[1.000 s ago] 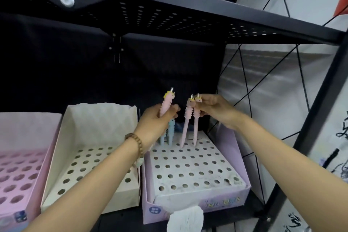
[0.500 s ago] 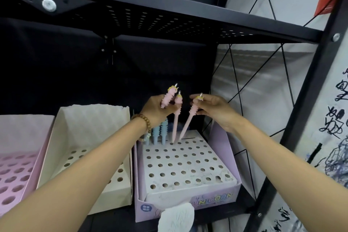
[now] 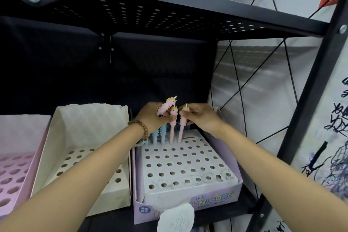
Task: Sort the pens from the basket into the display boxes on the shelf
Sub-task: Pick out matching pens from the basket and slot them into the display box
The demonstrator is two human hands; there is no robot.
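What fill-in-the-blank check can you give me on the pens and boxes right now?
The left hand grips a pen coloured ___.
The right hand pinches the ___ end of a second pink pen standing in the lilac box.
Pens standing in that box occupy only its ___ row.
The cream box stands to the lilac box's ___.
Missing words: pink; top; back; left.

Single head cam, wide-angle, looks forward and down into the shelf bay, close in. Purple display box [image 3: 207, 198] centred near, upper shelf [image 3: 169, 19] overhead.
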